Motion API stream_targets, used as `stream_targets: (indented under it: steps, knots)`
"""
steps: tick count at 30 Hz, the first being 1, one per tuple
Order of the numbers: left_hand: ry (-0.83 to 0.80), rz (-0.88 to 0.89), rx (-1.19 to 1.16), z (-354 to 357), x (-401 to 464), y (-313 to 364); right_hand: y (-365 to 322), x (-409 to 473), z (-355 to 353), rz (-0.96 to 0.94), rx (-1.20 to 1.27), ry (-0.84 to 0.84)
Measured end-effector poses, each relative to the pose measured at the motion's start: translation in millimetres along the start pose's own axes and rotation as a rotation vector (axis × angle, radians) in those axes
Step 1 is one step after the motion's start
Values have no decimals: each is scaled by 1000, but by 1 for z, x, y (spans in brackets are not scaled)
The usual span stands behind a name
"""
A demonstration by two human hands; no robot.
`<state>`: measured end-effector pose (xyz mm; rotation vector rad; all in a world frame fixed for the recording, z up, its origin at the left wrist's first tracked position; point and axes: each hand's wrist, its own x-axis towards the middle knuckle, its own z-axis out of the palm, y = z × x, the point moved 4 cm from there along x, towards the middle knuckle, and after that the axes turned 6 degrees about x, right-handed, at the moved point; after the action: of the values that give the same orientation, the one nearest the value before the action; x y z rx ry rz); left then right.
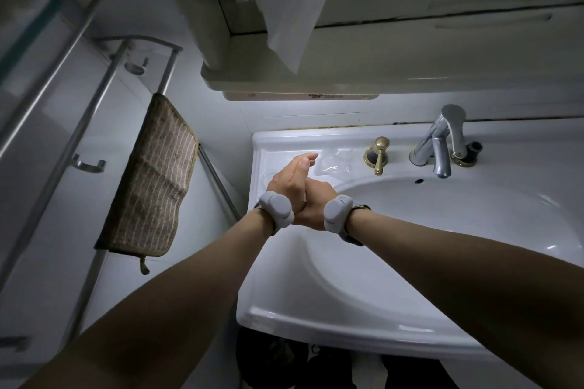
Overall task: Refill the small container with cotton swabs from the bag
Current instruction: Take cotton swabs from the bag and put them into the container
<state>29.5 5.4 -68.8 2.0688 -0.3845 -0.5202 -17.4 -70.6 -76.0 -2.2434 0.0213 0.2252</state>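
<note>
From my head view, one white ceramic sink [347, 319] fills four o'clock, with one chrome faucet [441, 142] at two. One striped brown towel [151, 180] hangs at nine. My left hand [292, 177] and right hand [319, 196] press together, fingers straight, beside one clear plastic bag [336, 159] on the sink's ledge.

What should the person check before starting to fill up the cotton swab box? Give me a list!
1. Hands free: ok. The left hand and right hand are pressed together over the sink and hold nothing.
2. Bag in sight: cannot tell. Something clear and crinkly lies on the sink ledge just past the hands; it may be the bag.
3. Small container in sight: not ok, none shows.
4. Swabs in sight: not ok, none shows.
5. Water off: ok, nothing runs from the faucet.
6. Enough light: not ok, the room is dim.
</note>
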Motion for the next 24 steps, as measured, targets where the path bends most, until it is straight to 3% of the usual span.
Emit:
stream_targets:
  steps: [6, 9, 12, 14, 19, 24]
  knots:
    - [-101, -166, -211, 11, 1, -13, 27, -8, 7, 109, 109, -61]
    - [-92, -228, -161, 8, 6, -19, 43, -7, 11, 164, 128, -28]
    - [55, -254, 212, -15, 20, -30, 60, -3, 9, 251, 51, 59]
    - [71, -258, 449, -32, 30, -41, 71, -1, 6, 312, -22, 79]
    - [-203, -321, 830, -41, 59, -68, 84, 9, -1, 373, -38, 109]
    - [-309, -255, 1057, -30, 71, -73, 82, 16, -6, 355, -37, 109]
